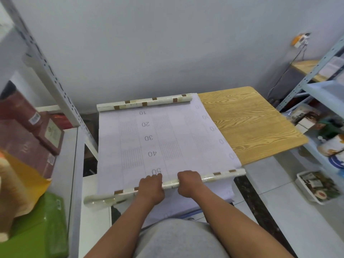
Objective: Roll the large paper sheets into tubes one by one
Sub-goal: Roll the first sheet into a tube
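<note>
A large white paper sheet (167, 138), printed with a grid and the numbers 10 to 50, lies spread over a wooden table (251, 123). Its near end is wound into a thin tube (219, 176) with a cream and brown tile pattern on the outside. My left hand (151, 187) and my right hand (189, 181) grip this tube side by side near its middle, fingers curled over its top. A second rolled tube (145, 103) of the same pattern lies across the sheet's far edge. More white paper (219, 192) hangs below the near tube.
A metal shelf upright (55, 81) and dark red boxes (28, 131) stand at the left, with a green box (41, 229) and a yellow bag (24, 183) near me. Shelving with packets and tins (327, 138) is at the right. A white tray (316, 187) sits on the floor.
</note>
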